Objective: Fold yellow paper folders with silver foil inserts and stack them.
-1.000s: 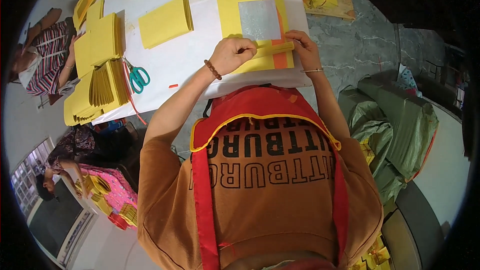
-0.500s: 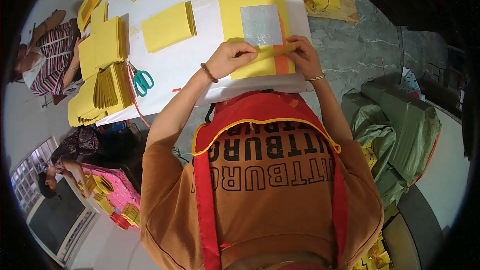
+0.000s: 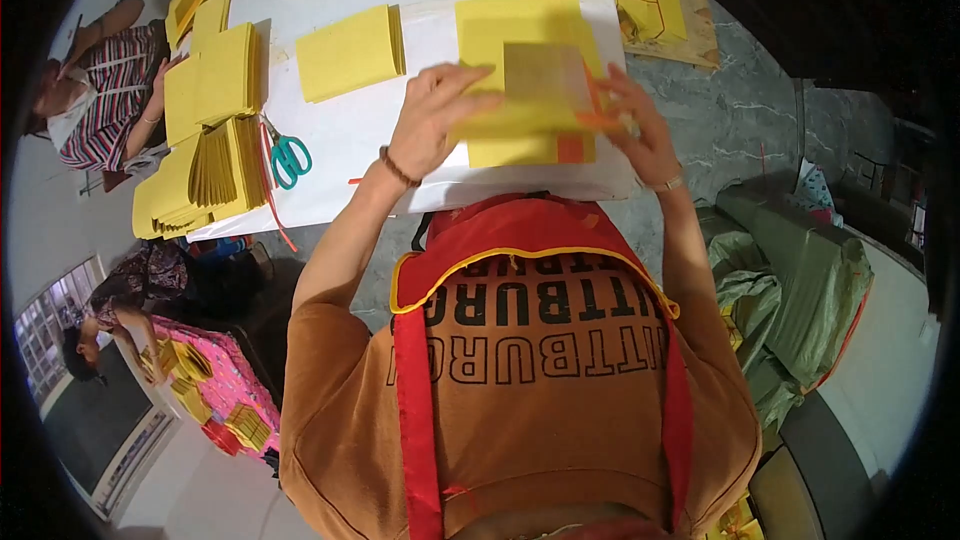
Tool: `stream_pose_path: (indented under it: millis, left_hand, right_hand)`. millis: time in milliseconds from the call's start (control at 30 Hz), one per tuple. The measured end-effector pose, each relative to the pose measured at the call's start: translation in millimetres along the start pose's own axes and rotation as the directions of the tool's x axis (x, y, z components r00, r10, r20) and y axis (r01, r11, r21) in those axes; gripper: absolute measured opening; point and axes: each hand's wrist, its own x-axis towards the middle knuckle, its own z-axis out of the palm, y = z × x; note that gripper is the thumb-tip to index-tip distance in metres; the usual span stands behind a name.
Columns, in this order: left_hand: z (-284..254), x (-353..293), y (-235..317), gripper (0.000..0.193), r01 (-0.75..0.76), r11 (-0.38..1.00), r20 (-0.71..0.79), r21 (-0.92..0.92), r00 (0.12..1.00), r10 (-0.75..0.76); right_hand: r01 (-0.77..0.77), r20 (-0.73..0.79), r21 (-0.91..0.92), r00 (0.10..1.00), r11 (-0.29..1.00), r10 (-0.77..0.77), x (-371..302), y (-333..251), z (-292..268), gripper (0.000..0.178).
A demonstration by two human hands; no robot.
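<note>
A large yellow paper sheet (image 3: 520, 15) lies on the table in front of me, bearing a silvery grey rectangle (image 3: 545, 70) and an orange patch (image 3: 570, 148) at its near right. My left hand (image 3: 430, 120) is over the sheet's left edge, its fingers pointing inward and smeared by motion. At the right edge is my right hand (image 3: 637, 130), its fingers blurred beside an orange strip. A yellow band of paper, also blurred, runs between the two hands. Whether either hand grips it I cannot tell.
Stacks of folded yellow paper (image 3: 350, 52) stand on the white table (image 3: 330, 145). Teal-handled scissors (image 3: 290, 162) and red string lie at the left. Two people (image 3: 110, 90) are at the left, one beside a pink-covered table (image 3: 235, 380). Green wrapped bundles (image 3: 790, 270) sit at the right.
My hands have moved apart, from rolling the near edge of the yellow paper between pinched fingers to blurred positions at its two sides. More of the silvery rectangle's near part shows.
</note>
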Motion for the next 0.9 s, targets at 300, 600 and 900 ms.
stream_pose_path:
  millis: [300, 600, 900]
  left_hand:
    - [29.0, -41.5, 16.0, 0.017, 0.158, 0.974, 0.024, -0.165, 0.988, -0.156]
    - [43.8, -12.9, -1.0, 0.029, 0.674, 0.655, 0.154, -0.342, 0.728, -0.668]
    - [49.3, -6.1, -16.8, 0.027, 0.681, 0.394, 0.275, -0.618, 0.656, -0.702]
  right_hand:
    - [-0.191, 0.404, 0.069, 0.903, 0.979, 0.148, -28.8, -4.2, 15.9, 0.034]
    - [-0.583, 0.044, 0.025, 0.812, 0.812, 0.582, -5.4, -12.2, 38.5, 0.045]
    - [-0.584, -0.088, 0.097, 0.802, 0.806, 0.591, -11.1, 8.0, 53.7, 0.045]
